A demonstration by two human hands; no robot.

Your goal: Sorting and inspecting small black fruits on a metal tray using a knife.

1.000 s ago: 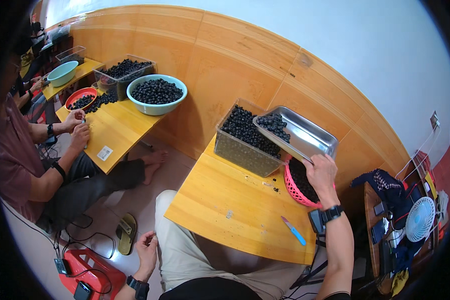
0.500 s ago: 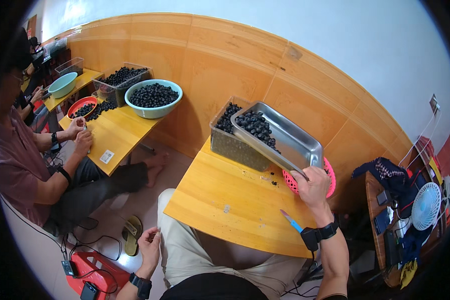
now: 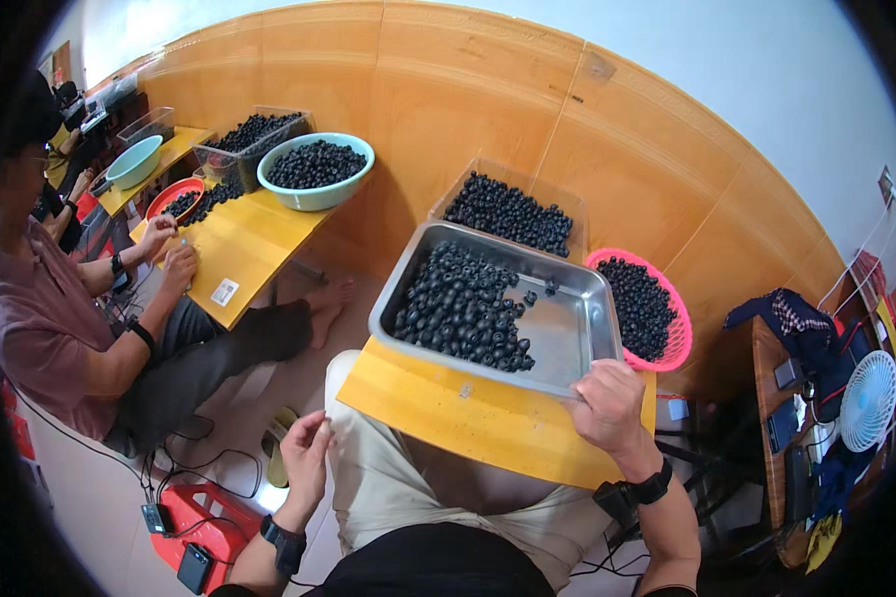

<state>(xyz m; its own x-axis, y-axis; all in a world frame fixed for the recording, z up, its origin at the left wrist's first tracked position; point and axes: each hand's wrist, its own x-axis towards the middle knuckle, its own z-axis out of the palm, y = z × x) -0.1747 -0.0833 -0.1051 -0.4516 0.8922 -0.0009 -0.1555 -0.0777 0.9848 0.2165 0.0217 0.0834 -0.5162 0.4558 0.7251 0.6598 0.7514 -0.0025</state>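
My right hand is closed on the near right corner of a shiny metal tray. The tray is over the yellow table, roughly level. Small dark round fruits are heaped in its left half; its right part shows bare metal. My left hand hovers left of my knee, away from the tray. Its thumb and fingertips are pinched together; what they hold, if anything, is too small to make out. Behind the tray stands a clear plastic bin of the same fruits, and to its right a pink basket full of them.
At left, a seated person works at another yellow table with a pale green basin, a bin and a red bowl. Cables and a red stool are on the floor. A white fan stands at right.
The metal tray has swung left and nearer, from steeply tilted to flatter, its fruits spreading out. The pink basket's contents now show. The blue-handled knife on the table is out of sight.
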